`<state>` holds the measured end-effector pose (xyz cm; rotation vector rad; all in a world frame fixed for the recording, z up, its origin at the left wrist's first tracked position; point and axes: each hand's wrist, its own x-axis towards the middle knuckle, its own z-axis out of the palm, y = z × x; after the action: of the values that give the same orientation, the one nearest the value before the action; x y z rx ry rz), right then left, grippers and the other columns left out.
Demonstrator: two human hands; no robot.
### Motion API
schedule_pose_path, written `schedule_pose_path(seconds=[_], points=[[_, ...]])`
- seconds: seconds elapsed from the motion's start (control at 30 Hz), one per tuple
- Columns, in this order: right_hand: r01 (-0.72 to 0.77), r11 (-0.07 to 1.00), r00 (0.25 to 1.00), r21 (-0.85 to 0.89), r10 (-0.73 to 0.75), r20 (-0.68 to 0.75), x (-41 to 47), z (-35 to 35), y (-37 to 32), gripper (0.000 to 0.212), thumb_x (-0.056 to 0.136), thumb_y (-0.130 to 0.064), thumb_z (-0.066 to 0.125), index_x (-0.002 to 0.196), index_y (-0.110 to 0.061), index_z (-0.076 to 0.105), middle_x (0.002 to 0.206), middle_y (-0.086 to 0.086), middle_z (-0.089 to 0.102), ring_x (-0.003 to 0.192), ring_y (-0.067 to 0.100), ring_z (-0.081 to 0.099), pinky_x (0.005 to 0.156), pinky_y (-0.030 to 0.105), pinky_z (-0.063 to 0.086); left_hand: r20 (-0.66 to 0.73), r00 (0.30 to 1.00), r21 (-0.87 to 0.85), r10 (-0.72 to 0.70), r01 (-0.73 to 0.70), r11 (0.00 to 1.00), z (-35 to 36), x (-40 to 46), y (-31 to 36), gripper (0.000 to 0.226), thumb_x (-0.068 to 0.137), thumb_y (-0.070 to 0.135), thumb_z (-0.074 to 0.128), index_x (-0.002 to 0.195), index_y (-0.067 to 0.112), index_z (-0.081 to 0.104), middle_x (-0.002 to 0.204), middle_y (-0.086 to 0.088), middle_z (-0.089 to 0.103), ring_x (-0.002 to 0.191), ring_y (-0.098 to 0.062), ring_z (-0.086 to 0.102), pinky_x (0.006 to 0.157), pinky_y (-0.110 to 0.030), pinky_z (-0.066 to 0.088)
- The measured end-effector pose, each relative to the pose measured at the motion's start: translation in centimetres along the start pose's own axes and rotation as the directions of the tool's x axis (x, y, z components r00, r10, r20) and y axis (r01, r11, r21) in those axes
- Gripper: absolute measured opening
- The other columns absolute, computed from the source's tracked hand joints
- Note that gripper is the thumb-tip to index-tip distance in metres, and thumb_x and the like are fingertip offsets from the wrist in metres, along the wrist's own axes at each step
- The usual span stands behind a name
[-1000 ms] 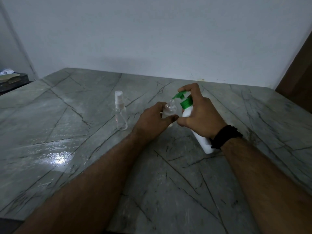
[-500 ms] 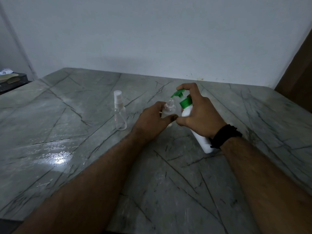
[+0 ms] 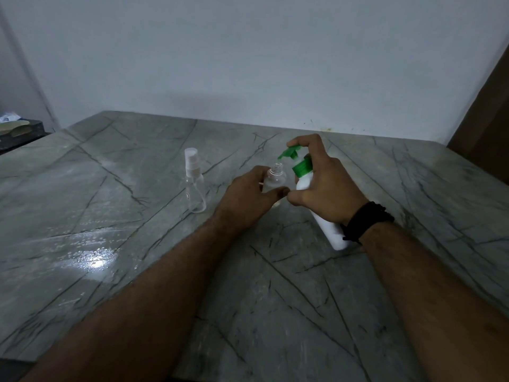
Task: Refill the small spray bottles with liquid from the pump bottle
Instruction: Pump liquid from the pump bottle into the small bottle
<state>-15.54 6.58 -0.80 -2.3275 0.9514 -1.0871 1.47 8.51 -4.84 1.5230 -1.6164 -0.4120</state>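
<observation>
My left hand grips a small clear spray bottle with its cap off and its threaded neck open upward. My right hand grips a white pump bottle with a green collar and green pump head, tilted toward the small bottle. The forefinger lies on top of the pump head, and the green nozzle hangs just above the open neck. A second small clear spray bottle with a white sprayer top stands upright to the left, apart from both hands.
Everything stands on a grey veined stone table with a glossy light patch at the left. A white wall runs behind it. A dark box with papers sits at far left, and a brown wooden panel at far right.
The pump head has risen slightly under my right forefinger. Both hands and the small bottle stay where they were.
</observation>
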Motion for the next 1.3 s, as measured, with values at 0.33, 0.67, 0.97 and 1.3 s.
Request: schedule_pose_path(seconds=[0.33,0.67,0.97,1.3], points=[[0.001,1.000,1.000,-0.017,-0.001,0.002,0.05,0.19,-0.03,0.079,0.063,-0.011,0.081,0.128,-0.031,0.041,0.091,-0.014,0.062,0.070,0.004,0.062,0.059,0.014,0.048,0.015,1.000,0.007,-0.010,0.010,1.000,0.06,0.10,-0.10,0.057,0.083,0.049,0.068,0.130,0.023,0.052,0.124,0.002,0.063,0.105,-0.012,0.060,0.088,-0.029,0.050],[-0.007,1.000,1.000,-0.012,0.006,-0.020,-0.01,0.07,-0.05,0.078,0.063,-0.012,0.082,0.127,-0.031,0.041,0.096,-0.011,0.063,0.072,0.007,0.062,0.060,0.016,0.049,0.010,1.000,0.019,-0.004,0.004,1.000,0.00,0.08,-0.06,0.059,0.082,0.049,0.069,0.131,0.022,0.051,0.124,0.002,0.063,0.105,-0.013,0.061,0.090,-0.032,0.051],[-0.024,1.000,1.000,-0.006,0.024,0.005,0.16,0.05,-0.10,0.073,0.064,-0.011,0.082,0.123,-0.028,0.042,0.097,-0.008,0.064,0.074,0.007,0.063,0.061,0.017,0.049,0.010,1.000,0.020,0.001,-0.001,1.000,0.16,0.31,-0.45,0.060,0.081,0.051,0.068,0.131,0.024,0.051,0.124,0.003,0.063,0.100,-0.008,0.059,0.082,-0.024,0.048],[-0.029,1.000,0.999,-0.003,0.029,0.024,0.22,0.03,-0.05,0.072,0.064,-0.009,0.082,0.122,-0.025,0.042,0.093,-0.011,0.061,0.072,0.007,0.063,0.058,0.013,0.046,0.011,1.000,0.018,0.006,-0.006,1.000,0.31,0.48,-0.79,0.059,0.081,0.051,0.068,0.131,0.024,0.052,0.125,0.003,0.063,0.099,-0.007,0.058,0.081,-0.023,0.047]])
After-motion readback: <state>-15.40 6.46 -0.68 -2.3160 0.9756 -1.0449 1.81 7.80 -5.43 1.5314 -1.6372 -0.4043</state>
